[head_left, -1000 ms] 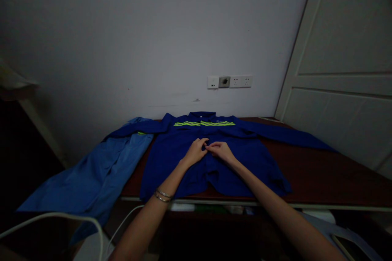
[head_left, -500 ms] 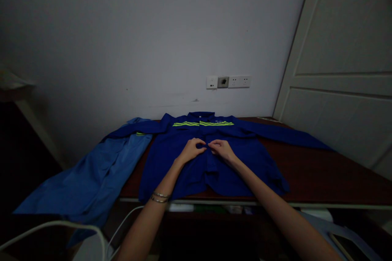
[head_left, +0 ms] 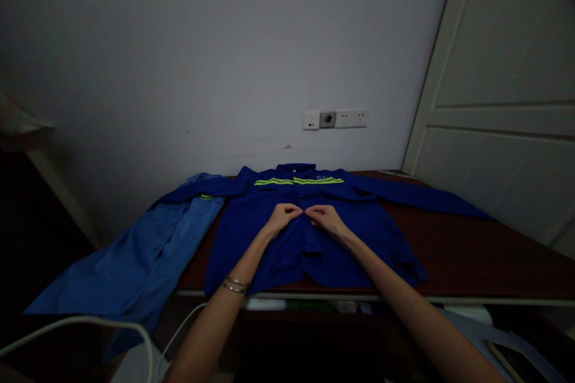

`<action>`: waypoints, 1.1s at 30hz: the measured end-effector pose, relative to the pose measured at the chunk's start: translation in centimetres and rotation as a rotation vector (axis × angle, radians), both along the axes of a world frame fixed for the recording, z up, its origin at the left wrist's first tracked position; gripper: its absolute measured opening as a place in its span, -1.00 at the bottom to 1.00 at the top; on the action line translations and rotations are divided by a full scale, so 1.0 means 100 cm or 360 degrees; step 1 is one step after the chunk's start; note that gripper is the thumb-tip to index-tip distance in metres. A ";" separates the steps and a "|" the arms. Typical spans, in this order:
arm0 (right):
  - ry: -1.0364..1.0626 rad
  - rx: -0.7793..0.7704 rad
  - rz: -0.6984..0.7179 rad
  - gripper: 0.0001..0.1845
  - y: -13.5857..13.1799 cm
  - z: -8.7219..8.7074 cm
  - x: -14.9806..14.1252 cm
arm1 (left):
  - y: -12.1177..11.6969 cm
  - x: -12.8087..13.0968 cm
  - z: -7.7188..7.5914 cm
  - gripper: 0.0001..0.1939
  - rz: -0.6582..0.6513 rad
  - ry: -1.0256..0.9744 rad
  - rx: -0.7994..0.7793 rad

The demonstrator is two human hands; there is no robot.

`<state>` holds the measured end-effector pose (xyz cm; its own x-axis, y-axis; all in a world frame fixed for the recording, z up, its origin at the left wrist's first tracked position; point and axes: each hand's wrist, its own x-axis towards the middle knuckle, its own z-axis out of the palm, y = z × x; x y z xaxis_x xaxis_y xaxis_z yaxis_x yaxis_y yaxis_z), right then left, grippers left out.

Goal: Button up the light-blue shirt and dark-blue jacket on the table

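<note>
A dark blue work jacket (head_left: 314, 233) lies face up and spread flat on the brown bench (head_left: 471, 257), collar toward the wall, sleeves stretched out to either side. Both hands meet at the jacket's front opening, below its yellow-green reflective stripes (head_left: 299, 181). The left hand (head_left: 282, 217) has its fingers curled closed, pinching the cloth at the placket; the right hand (head_left: 326, 217), fingertips nearly touching the left, pinches the opposite edge (what sits between the fingers is too small to make out). Left of the jacket, a lighter blue garment (head_left: 135, 257) drapes off the bench edge. Above the jacket's collar, wall sockets (head_left: 336, 119) sit in a row.
</note>
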<state>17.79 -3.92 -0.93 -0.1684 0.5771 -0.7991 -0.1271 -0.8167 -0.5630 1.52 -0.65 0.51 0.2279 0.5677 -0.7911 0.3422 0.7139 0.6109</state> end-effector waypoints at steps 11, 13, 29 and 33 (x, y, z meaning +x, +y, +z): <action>0.0007 0.0092 0.0011 -0.62 0.002 0.002 -0.002 | 0.004 0.005 0.005 -0.87 0.0134 0.0062 0.0017; 0.0013 0.0112 0.0035 -0.62 0.002 0.004 -0.002 | 0.005 0.005 0.006 -0.87 0.0071 0.0057 0.0094; 0.0132 0.0268 0.0331 -0.61 0.006 0.001 0.006 | 0.008 -0.002 -0.001 -0.87 -0.0383 0.0011 0.0359; 0.0134 0.0213 0.0268 -0.61 0.004 0.000 0.006 | 0.004 0.002 -0.004 -0.87 -0.0308 0.0007 0.0297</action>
